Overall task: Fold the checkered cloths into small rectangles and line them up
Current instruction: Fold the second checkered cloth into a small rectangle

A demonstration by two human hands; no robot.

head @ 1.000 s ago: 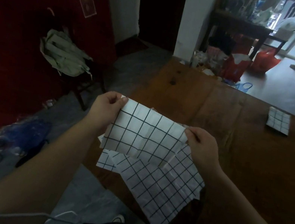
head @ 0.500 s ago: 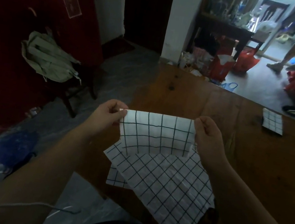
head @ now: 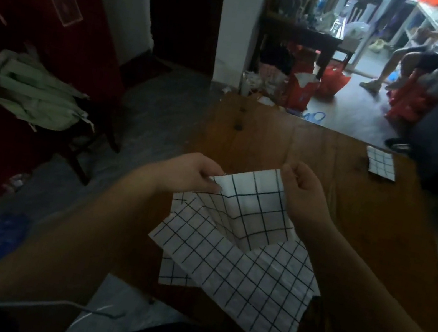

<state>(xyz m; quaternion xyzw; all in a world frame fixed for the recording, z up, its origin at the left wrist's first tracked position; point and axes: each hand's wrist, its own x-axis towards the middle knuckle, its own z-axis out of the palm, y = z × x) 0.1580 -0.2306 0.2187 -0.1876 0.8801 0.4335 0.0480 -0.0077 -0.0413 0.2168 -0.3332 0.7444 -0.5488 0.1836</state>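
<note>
I hold a white checkered cloth (head: 254,210) with black grid lines above the wooden table (head: 274,146). My left hand (head: 191,174) pinches its upper left corner and my right hand (head: 305,194) pinches its upper right corner. The cloth sags in a crease between them. Beneath it lie more unfolded checkered cloths (head: 244,278) spread over the table's near edge. One cloth folded into a small rectangle (head: 381,164) rests at the table's far right.
A chair with a pale green backpack (head: 33,101) stands left of the table. Red bags (head: 303,88) and clutter sit on the floor beyond the far edge. A person's legs (head: 390,67) show at the back right. A white cable (head: 21,303) crosses my lap.
My hands have drawn closer together and the held cloth, stretched flat half a second ago, now sags and creases in the middle. The view has shifted a little.
</note>
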